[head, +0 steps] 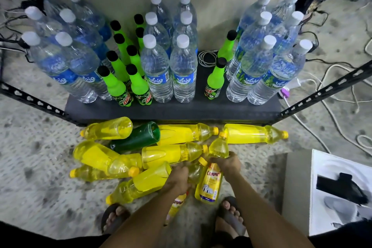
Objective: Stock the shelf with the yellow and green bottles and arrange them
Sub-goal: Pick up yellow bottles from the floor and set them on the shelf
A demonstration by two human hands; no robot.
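Note:
Several yellow bottles lie in a heap on the floor in front of the dark shelf, with one dark green bottle among them. My left hand is shut on a yellow bottle that points down toward me. My right hand grips the neck of another yellow bottle with a "Camme" label; a further yellow bottle rises just beyond its fingers. On the shelf stand bright green bottles with black caps, a group on the left and two on the right.
Tall clear water bottles with white caps fill the shelf's left, middle and right. Black slotted frame rails flank the shelf. Cables trail on the floor at right. A white box sits at lower right. My sandalled feet are below.

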